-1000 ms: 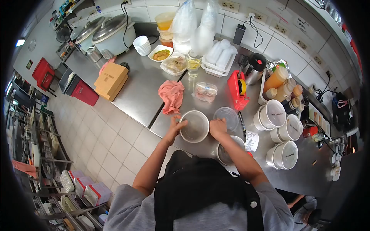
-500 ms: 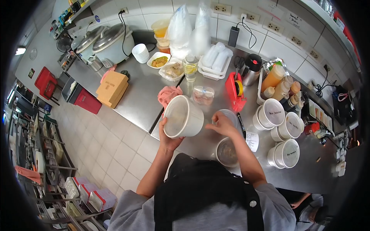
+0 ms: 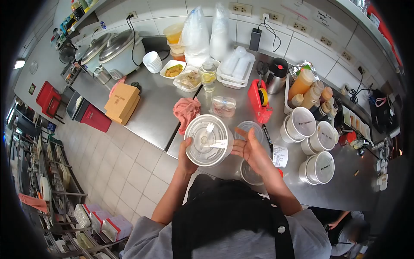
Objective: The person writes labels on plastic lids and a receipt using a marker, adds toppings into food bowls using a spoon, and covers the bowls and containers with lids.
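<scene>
A round white plastic tub with a translucent lid (image 3: 202, 149) is held up over the counter's front edge, lid facing me. My left hand (image 3: 188, 160) grips it from the left side, thumb at the rim. At its right side my right hand (image 3: 254, 153) is open, fingers spread; the fingertips are close to the tub wall, and I cannot tell whether they touch. A clear round lid (image 3: 251, 129) lies on the counter just beyond my right hand. Another clear round container (image 3: 250, 172) is partly hidden under my right wrist.
A pink cloth (image 3: 186, 111) and a clear bag (image 3: 223, 106) lie behind the tub. To the right are a marker (image 3: 268, 137), a printed receipt (image 3: 280, 156), a red tape dispenser (image 3: 260, 103) and several labelled white tubs (image 3: 302, 122). A cardboard box (image 3: 123, 103) sits left.
The tub has turned so its lid faces up toward me. My right hand has opened wider and moved slightly down, close to the tub's side.
</scene>
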Available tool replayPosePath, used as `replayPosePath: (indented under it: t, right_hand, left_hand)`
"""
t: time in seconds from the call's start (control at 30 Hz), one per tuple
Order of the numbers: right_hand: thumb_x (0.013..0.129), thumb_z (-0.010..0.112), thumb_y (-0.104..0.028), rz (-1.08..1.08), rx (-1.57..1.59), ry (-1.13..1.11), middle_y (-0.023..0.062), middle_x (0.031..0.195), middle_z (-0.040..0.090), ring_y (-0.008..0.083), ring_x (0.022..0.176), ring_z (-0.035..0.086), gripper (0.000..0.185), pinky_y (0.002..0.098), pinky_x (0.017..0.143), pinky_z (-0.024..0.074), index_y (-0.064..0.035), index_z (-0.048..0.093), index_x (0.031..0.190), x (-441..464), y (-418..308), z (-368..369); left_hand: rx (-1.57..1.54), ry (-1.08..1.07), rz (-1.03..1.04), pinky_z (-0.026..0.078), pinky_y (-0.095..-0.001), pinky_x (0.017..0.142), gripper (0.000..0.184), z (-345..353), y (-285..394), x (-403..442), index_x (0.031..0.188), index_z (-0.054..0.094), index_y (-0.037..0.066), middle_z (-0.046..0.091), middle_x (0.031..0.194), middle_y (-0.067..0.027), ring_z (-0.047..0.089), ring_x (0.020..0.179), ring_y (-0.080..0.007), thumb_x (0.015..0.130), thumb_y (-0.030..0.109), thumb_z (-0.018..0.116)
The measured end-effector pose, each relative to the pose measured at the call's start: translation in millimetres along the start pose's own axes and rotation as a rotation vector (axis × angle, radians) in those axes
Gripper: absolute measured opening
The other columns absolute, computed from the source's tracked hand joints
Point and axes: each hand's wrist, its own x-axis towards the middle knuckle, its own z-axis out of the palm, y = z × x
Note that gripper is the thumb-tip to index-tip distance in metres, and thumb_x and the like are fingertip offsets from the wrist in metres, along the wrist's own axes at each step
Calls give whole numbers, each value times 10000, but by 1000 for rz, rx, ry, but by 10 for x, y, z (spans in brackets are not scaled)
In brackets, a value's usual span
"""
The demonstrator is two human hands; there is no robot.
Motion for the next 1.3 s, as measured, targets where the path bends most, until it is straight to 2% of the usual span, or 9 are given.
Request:
replayPosePath:
  t: [0.23,0.3,0.43,0.77,0.97,1.1,1.2,1.27,1.3]
  right_hand:
    - [1018,303,-534,109,-597,-43,144,1207,625,207,1123,589,690,346,1011,411,18,357,1429,-55,-163,-17]
    - [1027,372,-462,-106,-1013,279,183,1303,561,261,1165,569,614,347,1011,407,39,447,1375,-82,-278,-25]
    - [1031,383,-427,-293,-704,204,183,1338,539,267,1235,518,589,333,1040,376,53,452,1366,-114,-227,187]
    - [1011,390,-506,121,-265,199,140,1268,579,191,1150,537,617,325,985,412,-21,469,1383,110,26,-125]
    - [870,599,-149,64,-1840,750,211,1129,626,408,1005,623,237,426,867,520,18,629,1035,521,323,-1661]
    - [822,628,-77,291,-1844,718,211,1137,606,380,964,641,245,415,809,546,28,626,1043,620,506,-1959]
    - [815,649,-77,114,-1807,729,187,1089,608,350,915,653,167,405,776,553,0,616,960,456,261,-1611]
    - [827,659,-106,-532,-1469,670,121,897,623,241,733,661,122,356,670,548,-36,563,855,319,21,-1227]
    - [827,659,-106,-527,-1471,659,121,897,623,241,733,661,122,356,670,548,-36,563,855,276,-39,-1005]
  left_hand:
    - [87,-10,-68,501,-423,937,800,-319,-8,-127,1366,406,-31,553,1262,-212,610,1082,-314,792,495,587]
    - [77,-21,-70,503,-424,926,792,-386,-33,-141,1356,419,-33,555,1256,-213,609,1075,-316,785,487,594]
    - [41,-22,-92,504,-428,909,767,-389,-78,-166,1332,448,-36,565,1234,-218,605,1067,-322,773,462,611]
    - [142,-28,-181,491,-412,932,736,-172,-93,-120,1338,452,-29,589,1210,-190,605,1076,-302,818,475,585]
    - [238,133,-114,452,-378,962,583,-664,-671,171,1254,470,29,524,1233,-108,533,1146,-240,877,460,581]
    - [241,261,-112,410,-385,1000,471,-714,-931,218,1210,467,54,479,1226,-90,507,1136,-238,905,396,575]
    - [1175,328,372,339,-405,1046,419,-813,-1040,241,1255,462,0,476,1211,-150,478,1156,-313,927,240,561]
    - [1326,393,564,344,-396,1043,405,-440,-772,145,1264,468,-2,492,1204,-173,486,1147,-331,934,218,543]
    - [1481,441,760,349,-388,1040,392,-243,-628,93,1274,474,-5,508,1197,-197,495,1138,-349,941,196,526]
